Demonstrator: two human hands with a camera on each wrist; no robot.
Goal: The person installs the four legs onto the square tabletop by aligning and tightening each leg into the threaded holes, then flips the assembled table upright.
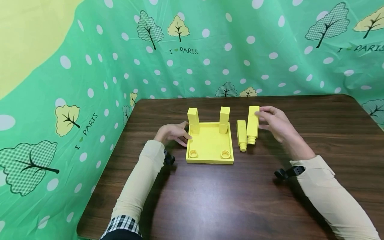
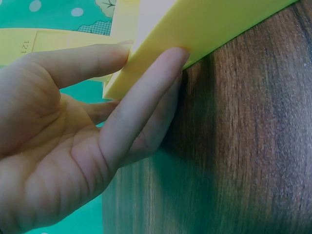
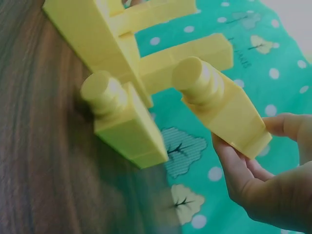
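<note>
One green printed cloth behind the yellow tray. Dark wood table underneath it. Tray itself pinched at its left edge by left hand. Well apart from that, right of tray: right hand, thumb and fingers clamped on held leg (tilted, per right wrist view). Upright at tray's far corners: far-left leg, far-right leg. Lying just right of tray: loose leg. Inside tray's near corners: near-left socket, near-right socket.
</note>
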